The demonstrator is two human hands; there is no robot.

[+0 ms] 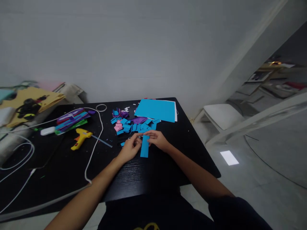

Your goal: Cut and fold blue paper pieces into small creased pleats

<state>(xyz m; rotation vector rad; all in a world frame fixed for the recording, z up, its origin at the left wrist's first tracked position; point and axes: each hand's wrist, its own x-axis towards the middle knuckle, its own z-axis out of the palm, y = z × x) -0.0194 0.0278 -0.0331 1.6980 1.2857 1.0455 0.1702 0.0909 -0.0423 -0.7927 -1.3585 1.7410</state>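
Note:
A blue paper strip (145, 149) hangs lengthwise between my hands, its lower end toward me. The fingers of my right hand (158, 140) close on its upper right edge. My left hand (130, 149) is curled, with its fingertips pinched at the strip's upper left. Just beyond my fingers lies a loose heap of small folded blue paper pieces (143, 126), with a few pink pieces (118, 126) and purple pieces (139, 120) among them. Something dark and metallic, partly hidden by my left hand, lies beside it; I cannot make it out.
Blue sheets (155, 109) over white paper lie at the table's back. Leftward are a yellow glue gun (82, 138) with a glue stick, a white cable (94, 145) and a bundle of coloured paper (72, 120). A white chair (219, 115) stands right of the black table (153, 179).

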